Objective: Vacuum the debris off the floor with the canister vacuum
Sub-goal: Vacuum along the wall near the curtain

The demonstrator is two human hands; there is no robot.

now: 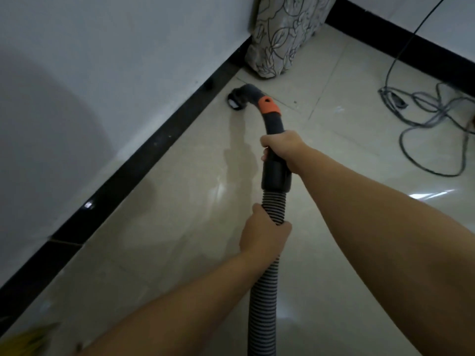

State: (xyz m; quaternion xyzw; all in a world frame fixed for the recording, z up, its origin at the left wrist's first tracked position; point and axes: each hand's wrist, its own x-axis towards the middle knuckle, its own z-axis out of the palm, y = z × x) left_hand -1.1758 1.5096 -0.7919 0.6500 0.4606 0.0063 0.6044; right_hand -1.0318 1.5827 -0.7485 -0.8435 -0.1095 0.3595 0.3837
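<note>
Hose (267,286) ribbed grey; handle (273,140) dark, orange-collared, seemingly.

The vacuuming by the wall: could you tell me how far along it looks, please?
Done: the tiles nearest the camera look clean. In hand: the right hand grips the handle, the left hand the ribbed hose, nozzle at the black baseboard. Left: a few specks remain beside the nozzle.

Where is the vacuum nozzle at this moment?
In the head view the nozzle sits upper centre on the tiled floor, close to the black baseboard at left, just below the patterned fabric.
</note>
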